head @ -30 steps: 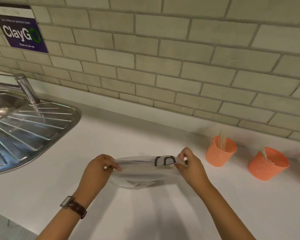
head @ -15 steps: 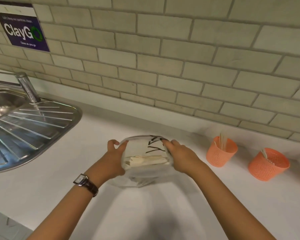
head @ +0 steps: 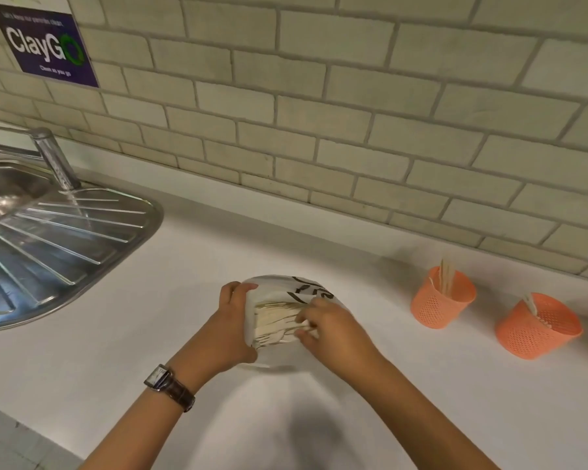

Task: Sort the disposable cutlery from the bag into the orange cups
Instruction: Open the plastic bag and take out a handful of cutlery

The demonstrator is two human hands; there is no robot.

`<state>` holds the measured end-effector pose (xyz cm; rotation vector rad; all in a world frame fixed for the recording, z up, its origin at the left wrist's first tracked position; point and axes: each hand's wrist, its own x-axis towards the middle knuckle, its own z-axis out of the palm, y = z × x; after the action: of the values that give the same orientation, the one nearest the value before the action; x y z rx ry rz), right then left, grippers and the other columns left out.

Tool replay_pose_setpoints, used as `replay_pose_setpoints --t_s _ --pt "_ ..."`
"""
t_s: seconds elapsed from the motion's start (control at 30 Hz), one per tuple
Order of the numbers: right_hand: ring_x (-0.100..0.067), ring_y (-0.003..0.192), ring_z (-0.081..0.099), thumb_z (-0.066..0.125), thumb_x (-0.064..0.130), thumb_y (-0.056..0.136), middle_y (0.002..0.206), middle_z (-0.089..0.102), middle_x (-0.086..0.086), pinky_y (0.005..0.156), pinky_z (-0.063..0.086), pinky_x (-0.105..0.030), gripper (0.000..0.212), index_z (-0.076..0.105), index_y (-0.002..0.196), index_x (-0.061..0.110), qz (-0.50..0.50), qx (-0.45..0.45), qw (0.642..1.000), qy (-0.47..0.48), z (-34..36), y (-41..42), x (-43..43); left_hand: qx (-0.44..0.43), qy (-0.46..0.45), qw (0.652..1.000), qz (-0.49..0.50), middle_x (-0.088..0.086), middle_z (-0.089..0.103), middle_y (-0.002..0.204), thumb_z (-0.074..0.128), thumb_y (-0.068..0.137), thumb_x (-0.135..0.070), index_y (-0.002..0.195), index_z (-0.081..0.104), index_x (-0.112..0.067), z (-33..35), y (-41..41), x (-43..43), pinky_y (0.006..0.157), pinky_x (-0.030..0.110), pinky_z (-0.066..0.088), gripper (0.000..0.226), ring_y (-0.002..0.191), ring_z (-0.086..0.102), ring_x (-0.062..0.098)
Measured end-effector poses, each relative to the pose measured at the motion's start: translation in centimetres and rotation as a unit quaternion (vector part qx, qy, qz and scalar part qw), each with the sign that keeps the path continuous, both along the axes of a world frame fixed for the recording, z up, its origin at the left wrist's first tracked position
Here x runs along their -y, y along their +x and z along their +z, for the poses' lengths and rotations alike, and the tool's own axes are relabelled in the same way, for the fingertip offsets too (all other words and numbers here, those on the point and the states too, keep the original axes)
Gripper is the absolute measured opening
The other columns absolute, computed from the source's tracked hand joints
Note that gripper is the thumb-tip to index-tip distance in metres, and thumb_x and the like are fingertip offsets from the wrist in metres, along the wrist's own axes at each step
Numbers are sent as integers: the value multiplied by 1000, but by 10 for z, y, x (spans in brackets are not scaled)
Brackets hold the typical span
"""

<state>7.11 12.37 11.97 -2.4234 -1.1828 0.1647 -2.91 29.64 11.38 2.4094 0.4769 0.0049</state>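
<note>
White counter (head: 421,401) below a brick wall (head: 319,96) carries the bag (head: 272,286) straight in front of you, with a steel sink (head: 65,239) off to the left. Your left hand (head: 231,330) curls round the bag's left edge, while your right hand (head: 333,329) reaches into its mouth, fingers pinching the pale cutlery (head: 275,320) stacked inside. Well to the right stand a left cup (head: 438,307) and a right cup (head: 537,334), both orange, each holding pale pieces.

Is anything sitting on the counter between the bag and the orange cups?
Nothing visible does. The right hand pinches cutlery inside the bag, held by the left hand; only white counter lies between it and the nearer orange cup.
</note>
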Motion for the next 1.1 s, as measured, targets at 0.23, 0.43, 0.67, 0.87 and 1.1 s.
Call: replay_pose_setpoints --t_s 0.23,0.43,0.67,0.87,1.1 --pt "-25 113 54 68 9 75 127 57 -9 91 45 -29 64 43 134 12 43 -55 973 -219 -30 42 -35 3 18 1000 -6 -8 10 139 77 61 -10 141 14 -22 -2 2 4 60 25 55 102 70 56 11" --pt "-27 120 52 81 17 63 137 47 -7 94 49 -38 92 33 142 12 111 6 933 -343 -32 66 -52 0 5 1000 -13 -6 11 141 76 63 -8 143 12 -22 -6 9 9 57 18 49 104 71 55 14" --pt "-28 90 62 73 7 68 104 63 -11 61 38 -27 34 62 100 4 108 21 955 -277 -33 68 -49 3 12 1000 -8 -5 10 143 76 64 -7 145 11 -21 -3 11 4 58 16 47 104 73 54 15" --pt "-23 98 62 60 24 86 109 67 -4 70 39 -24 26 61 111 16 132 -7 970 -205 -23 65 -40 23 -18 999 -22 -9 18 140 75 64 -7 144 19 -23 1 7 -10 59 9 42 99 69 50 7" --pt "-21 98 58 63 23 86 111 65 -2 72 39 -25 32 56 116 16 152 -43 975 -154 1 67 -29 42 -76 996 -28 -15 29 128 75 66 -3 139 29 -32 2 -1 -26 66 18 52 91 68 56 13"
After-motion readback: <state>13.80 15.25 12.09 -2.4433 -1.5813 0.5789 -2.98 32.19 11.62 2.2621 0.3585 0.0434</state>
